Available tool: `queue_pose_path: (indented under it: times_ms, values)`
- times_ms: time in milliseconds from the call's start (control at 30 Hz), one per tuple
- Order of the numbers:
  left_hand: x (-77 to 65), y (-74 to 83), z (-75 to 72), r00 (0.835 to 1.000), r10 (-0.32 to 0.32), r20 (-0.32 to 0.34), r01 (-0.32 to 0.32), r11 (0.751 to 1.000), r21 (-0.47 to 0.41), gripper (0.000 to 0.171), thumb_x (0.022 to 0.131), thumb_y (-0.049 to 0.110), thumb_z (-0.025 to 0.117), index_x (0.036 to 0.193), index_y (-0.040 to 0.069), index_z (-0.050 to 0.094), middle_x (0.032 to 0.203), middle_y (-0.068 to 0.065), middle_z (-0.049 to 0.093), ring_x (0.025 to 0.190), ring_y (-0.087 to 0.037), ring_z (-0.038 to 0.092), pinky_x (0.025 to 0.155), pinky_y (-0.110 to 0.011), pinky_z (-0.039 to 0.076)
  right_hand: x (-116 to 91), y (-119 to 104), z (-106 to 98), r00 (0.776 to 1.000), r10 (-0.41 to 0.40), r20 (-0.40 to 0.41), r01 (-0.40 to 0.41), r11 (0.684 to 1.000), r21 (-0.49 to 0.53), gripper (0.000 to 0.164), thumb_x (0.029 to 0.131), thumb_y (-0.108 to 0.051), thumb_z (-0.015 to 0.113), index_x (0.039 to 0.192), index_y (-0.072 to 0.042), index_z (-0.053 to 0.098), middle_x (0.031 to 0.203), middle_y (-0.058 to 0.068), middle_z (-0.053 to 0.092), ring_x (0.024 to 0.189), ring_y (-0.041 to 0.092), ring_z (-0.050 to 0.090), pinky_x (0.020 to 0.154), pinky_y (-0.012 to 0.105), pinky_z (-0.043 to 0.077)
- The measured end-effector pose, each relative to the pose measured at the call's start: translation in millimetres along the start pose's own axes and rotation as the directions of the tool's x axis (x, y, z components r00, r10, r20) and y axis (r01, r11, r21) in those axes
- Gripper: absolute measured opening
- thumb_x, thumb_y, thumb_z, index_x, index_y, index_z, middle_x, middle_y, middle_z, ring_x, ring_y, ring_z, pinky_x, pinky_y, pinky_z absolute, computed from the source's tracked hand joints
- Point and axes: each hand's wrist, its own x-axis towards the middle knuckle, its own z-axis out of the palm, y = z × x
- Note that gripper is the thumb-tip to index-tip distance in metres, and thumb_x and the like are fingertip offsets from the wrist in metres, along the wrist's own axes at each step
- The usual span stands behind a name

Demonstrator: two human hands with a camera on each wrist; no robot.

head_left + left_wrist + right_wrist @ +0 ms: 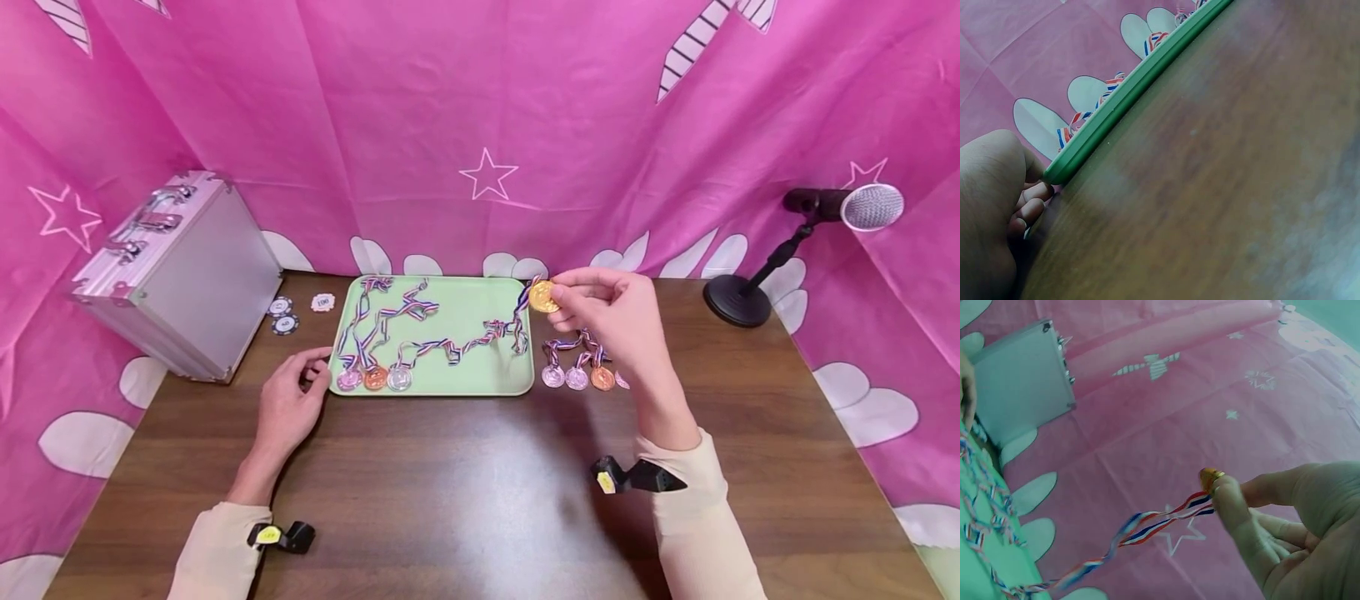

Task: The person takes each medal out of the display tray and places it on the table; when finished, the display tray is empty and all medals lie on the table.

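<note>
My right hand [611, 312] pinches a gold medal [543, 297] between thumb and fingertips, above the right edge of a green tray [480, 387]. From the medal a red, white and blue ribbon [1138, 528] slopes down into the tray. My left hand [292, 396] grips the tray's left edge near the front corner, with thumb and fingers at the rim in the left wrist view. Along the tray's front left lie a pinkish medal [349, 379], a bronze medal [376, 378] and a silver medal [400, 378], their ribbons strewn behind them.
Several more medals [577, 379] lie on the table right of the tray, partly hidden by my right forearm. A silver case [202, 275] stands at the left, with several poker chips [285, 323] beside it. A microphone on a stand [772, 267] is at the back right, before a pink curtain.
</note>
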Motion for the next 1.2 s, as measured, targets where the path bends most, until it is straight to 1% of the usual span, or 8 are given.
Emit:
queue_pose_path:
  times_ms: [200,367,633,733,833,967,1067,1200]
  values:
    - [-0.7,-0.3,0.7,1.000,-0.009,0.007,0.009,1.000,-0.007,0.030,0.106,0.009,0.064,0.134,0.003,0.075,0.109,-0.014,0.068,0.098,-0.021,0.057,0.082,-0.026,0.039,8.5,-17.8,-0.9,0.989,-0.120,-0.084,0.132,0.978,0.159,0.014,0.098,0.011,0.073,0.108,0.006,0.080,0.086,0.011,0.082,0.066,0.016,0.078,0.066,0.032,0.065]
    - [-1.0,-2.1,1.7,1.000,-0.010,0.011,0.010,1.000,0.001,0.031,0.106,0.009,0.064,0.135,0.003,0.074,0.109,-0.013,0.068,0.097,-0.020,0.056,0.082,-0.027,0.040,5.4,-25.1,-3.6,0.993,-0.096,-0.069,0.105,0.983,0.150,0.015,0.098,0.008,0.075,0.106,-0.001,0.083,0.089,0.011,0.083,0.068,0.016,0.079,0.069,0.032,0.066]
    - [-0.4,-1.7,1.4,1.000,-0.003,0.003,0.004,1.000,-0.013,0.031,0.106,0.009,0.064,0.134,0.003,0.075,0.108,-0.013,0.068,0.097,-0.020,0.057,0.081,-0.026,0.039,-25.8,-43.0,-34.9,0.986,-0.135,-0.094,0.151,0.969,0.195,0.022,0.097,0.020,0.066,0.102,0.007,0.083,0.089,0.018,0.082,0.062,0.018,0.078,0.062,0.033,0.065]
    - [0.4,-2.5,1.8,1.000,0.001,0.003,-0.001,1.000,-0.009,0.031,0.106,0.010,0.064,0.134,0.003,0.075,0.108,-0.013,0.067,0.097,-0.019,0.056,0.082,-0.026,0.039,-28.4,-49.0,-51.2,0.981,-0.155,-0.119,0.177,0.963,0.202,0.021,0.096,0.022,0.066,0.103,0.009,0.082,0.087,0.018,0.081,0.061,0.019,0.078,0.061,0.033,0.064]
    - [0.4,-3.9,2.6,1.000,0.005,-0.002,-0.005,1.000,-0.003,0.030,0.106,0.009,0.065,0.134,0.003,0.075,0.108,-0.014,0.068,0.096,-0.018,0.056,0.081,-0.025,0.040,-19.0,-50.0,-66.2,0.973,-0.164,-0.163,0.194,0.962,0.191,0.015,0.095,0.020,0.071,0.103,0.011,0.081,0.085,0.018,0.081,0.061,0.020,0.078,0.061,0.032,0.064]
    - [-0.7,-5.4,1.5,1.000,-0.006,0.001,0.006,1.000,0.011,0.030,0.106,0.008,0.064,0.134,0.002,0.074,0.109,-0.014,0.068,0.097,-0.020,0.056,0.081,-0.026,0.040,7.2,-43.7,-81.5,0.964,-0.138,-0.225,0.187,0.960,0.210,0.010,0.093,0.016,0.076,0.100,0.011,0.082,0.082,0.017,0.080,0.061,0.020,0.078,0.060,0.030,0.064]
    - [-0.4,-4.1,0.5,1.000,-0.011,0.007,0.011,1.000,0.012,0.031,0.107,0.009,0.064,0.135,0.003,0.074,0.110,-0.015,0.067,0.099,-0.022,0.056,0.082,-0.028,0.039,28.1,-34.5,-89.5,0.932,-0.183,-0.312,0.258,0.942,0.217,0.009,0.092,0.016,0.077,0.100,0.012,0.081,0.080,0.017,0.080,0.059,0.020,0.077,0.059,0.029,0.063]
    - [1.3,-2.6,0.5,1.000,0.004,0.015,-0.004,1.000,0.014,0.031,0.107,0.010,0.064,0.136,0.003,0.073,0.110,-0.014,0.067,0.098,-0.022,0.056,0.082,-0.027,0.039,46.1,-17.6,-98.2,0.841,-0.302,-0.449,0.403,0.904,0.146,0.011,0.090,0.016,0.077,0.101,0.016,0.078,0.077,0.018,0.078,0.056,0.020,0.074,0.057,0.028,0.062]
